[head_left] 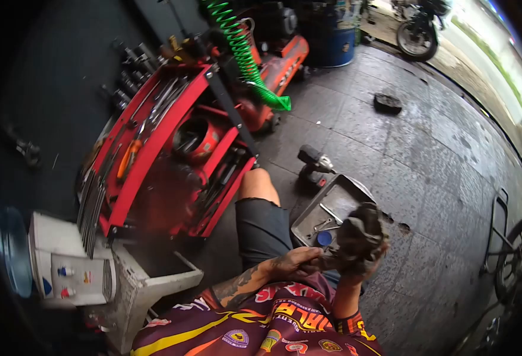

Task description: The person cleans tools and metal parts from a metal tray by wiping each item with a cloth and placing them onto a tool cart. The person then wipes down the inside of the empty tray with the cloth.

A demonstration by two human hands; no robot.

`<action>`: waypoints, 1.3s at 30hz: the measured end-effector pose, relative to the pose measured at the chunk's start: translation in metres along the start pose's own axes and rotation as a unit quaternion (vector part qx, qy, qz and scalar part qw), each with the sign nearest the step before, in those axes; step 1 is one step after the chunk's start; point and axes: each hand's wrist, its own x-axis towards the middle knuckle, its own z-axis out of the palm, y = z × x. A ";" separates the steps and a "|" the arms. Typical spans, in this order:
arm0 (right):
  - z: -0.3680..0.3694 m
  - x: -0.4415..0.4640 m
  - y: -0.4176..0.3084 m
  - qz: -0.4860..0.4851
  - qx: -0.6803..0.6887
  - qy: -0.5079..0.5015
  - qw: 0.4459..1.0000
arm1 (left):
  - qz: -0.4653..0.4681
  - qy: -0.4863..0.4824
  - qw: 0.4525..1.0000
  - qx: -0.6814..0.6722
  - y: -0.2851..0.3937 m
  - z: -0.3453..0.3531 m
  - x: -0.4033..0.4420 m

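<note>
On the maroon shirt (255,320), the large letters (311,320) seem to include "ALA"; the pink lettering (275,292) nearer its hem cannot be read surely. The round badges (236,338) below and the marking (287,72) on the orange tank (296,53) are illegible.

Dark object (357,237) blurred, kind unclear; right hand (382,257) partly hidden behind it; motorcycle (419,32) cut off at top
</note>
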 end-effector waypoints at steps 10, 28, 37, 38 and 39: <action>0.005 0.060 -0.021 -0.245 -0.343 0.204 0.883 | 0.301 0.588 0.478 0.578 0.177 -0.063 -0.151; -0.177 0.103 -0.056 -0.239 -0.639 0.350 0.643 | 0.312 0.545 0.423 0.653 0.181 -0.039 -0.134; -0.220 0.136 0.007 0.054 -0.971 0.119 0.200 | 0.319 0.494 0.666 0.459 0.058 -0.044 -0.146; -0.236 0.130 0.013 0.055 -0.980 0.087 0.168 | 0.284 0.501 0.690 0.437 0.051 -0.035 -0.149; -0.250 0.124 0.017 0.055 -0.988 0.055 0.137 | 0.249 0.507 0.713 0.415 0.045 -0.027 -0.152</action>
